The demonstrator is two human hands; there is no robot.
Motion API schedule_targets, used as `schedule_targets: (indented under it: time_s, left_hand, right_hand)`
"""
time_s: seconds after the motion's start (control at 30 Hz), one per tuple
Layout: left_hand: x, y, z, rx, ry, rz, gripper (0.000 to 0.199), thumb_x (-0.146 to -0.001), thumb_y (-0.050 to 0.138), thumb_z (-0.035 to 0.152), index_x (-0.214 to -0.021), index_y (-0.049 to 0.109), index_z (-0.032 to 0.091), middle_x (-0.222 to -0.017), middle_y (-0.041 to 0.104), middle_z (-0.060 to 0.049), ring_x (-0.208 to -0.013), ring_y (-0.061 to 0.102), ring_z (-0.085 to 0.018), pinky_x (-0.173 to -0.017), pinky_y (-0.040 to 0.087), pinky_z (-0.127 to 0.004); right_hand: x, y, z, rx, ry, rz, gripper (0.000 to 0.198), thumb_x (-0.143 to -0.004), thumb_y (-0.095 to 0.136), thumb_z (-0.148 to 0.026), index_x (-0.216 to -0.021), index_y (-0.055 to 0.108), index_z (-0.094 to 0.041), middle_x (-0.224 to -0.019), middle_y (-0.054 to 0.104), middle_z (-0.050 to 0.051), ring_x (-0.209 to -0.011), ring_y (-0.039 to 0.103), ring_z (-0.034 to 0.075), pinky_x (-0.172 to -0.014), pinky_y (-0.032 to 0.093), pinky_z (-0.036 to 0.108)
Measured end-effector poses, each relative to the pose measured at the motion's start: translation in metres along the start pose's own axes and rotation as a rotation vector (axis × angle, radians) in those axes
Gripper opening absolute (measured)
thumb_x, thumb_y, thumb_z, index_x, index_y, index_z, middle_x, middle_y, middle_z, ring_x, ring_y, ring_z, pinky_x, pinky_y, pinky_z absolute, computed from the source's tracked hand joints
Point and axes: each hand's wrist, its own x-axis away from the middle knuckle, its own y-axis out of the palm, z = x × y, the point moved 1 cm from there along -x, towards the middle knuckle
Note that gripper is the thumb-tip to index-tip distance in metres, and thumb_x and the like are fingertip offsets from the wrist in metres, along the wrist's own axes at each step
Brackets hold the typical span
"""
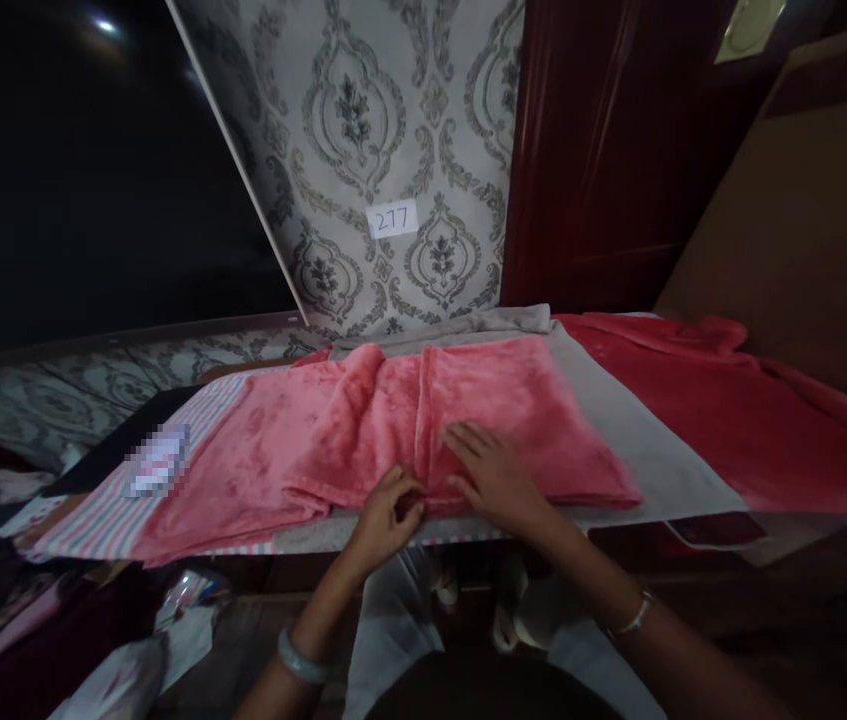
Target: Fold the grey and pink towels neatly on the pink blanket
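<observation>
A pink fleece blanket [498, 400] lies spread along the surface in front of me, its right part folded flat and smooth. Left of a raised fold line, the fabric is bunched and wrinkled. My left hand [385, 520] is at the blanket's near edge by that fold, with thumb and fingers curled together on the fabric. Flat on the folded part rests my right hand [494, 475], fingers stretched out and palm down. Beneath the pink blanket are a grey cloth [618, 410] and a striped cloth [104, 510].
A red blanket [693, 420] covers the right end. A blurred-out object [158, 460] sits on the striped cloth. Behind stand a patterned wall with a paper label [392, 218], a large black screen [93, 170] and a dark red panel [595, 150]. Clothes and bags lie lower left.
</observation>
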Motion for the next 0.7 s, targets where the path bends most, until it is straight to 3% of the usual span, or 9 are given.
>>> schedule_targets:
  time_s: [0.1, 0.17, 0.3, 0.53, 0.7]
  left_hand:
    - [-0.016, -0.01, -0.017, 0.168, -0.156, 0.13, 0.02, -0.081, 0.063, 0.038, -0.09, 0.068, 0.021, -0.09, 0.063, -0.005, -0.081, 0.061, -0.02, -0.071, 0.051, -0.033]
    - [-0.034, -0.014, -0.03, 0.298, -0.306, 0.172, 0.034, -0.077, 0.067, 0.044, -0.102, 0.066, 0.02, -0.09, 0.064, -0.005, -0.073, 0.062, -0.019, -0.061, 0.051, -0.031]
    - [-0.087, -0.01, -0.046, 0.46, -0.491, 0.051, 0.058, -0.07, 0.075, 0.047, -0.12, 0.059, 0.021, -0.08, 0.065, -0.001, -0.062, 0.062, -0.018, -0.051, 0.05, -0.029]
    - [-0.188, 0.005, -0.059, 0.454, -0.497, 0.214, 0.055, -0.07, 0.078, 0.031, -0.121, 0.061, 0.02, -0.099, 0.071, -0.005, -0.087, 0.069, -0.023, -0.077, 0.055, -0.034]
    - [-0.247, 0.015, -0.062, 0.397, -0.471, 0.231, 0.063, -0.072, 0.074, 0.024, -0.132, 0.057, 0.019, -0.11, 0.072, -0.01, -0.087, 0.07, -0.024, -0.082, 0.058, -0.04]
  right_hand:
    - [-0.001, 0.02, 0.0, 0.022, 0.003, -0.166, 0.056, -0.097, 0.048, -0.034, -0.152, 0.044, -0.022, -0.155, 0.044, 0.009, -0.147, 0.032, 0.028, -0.119, 0.024, 0.056]
    - [0.003, 0.029, 0.001, 0.008, 0.012, -0.204, 0.055, -0.099, 0.044, -0.036, -0.153, 0.041, -0.025, -0.157, 0.042, 0.006, -0.149, 0.028, 0.026, -0.121, 0.02, 0.056]
    - [0.006, 0.032, 0.003, -0.035, 0.015, -0.216, 0.054, -0.101, 0.043, -0.039, -0.153, 0.041, -0.027, -0.159, 0.039, 0.003, -0.15, 0.025, 0.026, -0.122, 0.016, 0.056]
    - [0.002, 0.026, 0.002, -0.094, 0.034, -0.251, 0.055, -0.101, 0.043, -0.042, -0.154, 0.039, -0.031, -0.161, 0.035, 0.001, -0.152, 0.021, 0.026, -0.123, 0.011, 0.056]
    - [0.001, 0.025, 0.003, -0.101, 0.036, -0.281, 0.056, -0.101, 0.043, -0.043, -0.156, 0.035, -0.035, -0.163, 0.03, -0.002, -0.152, 0.018, 0.024, -0.124, 0.011, 0.055]
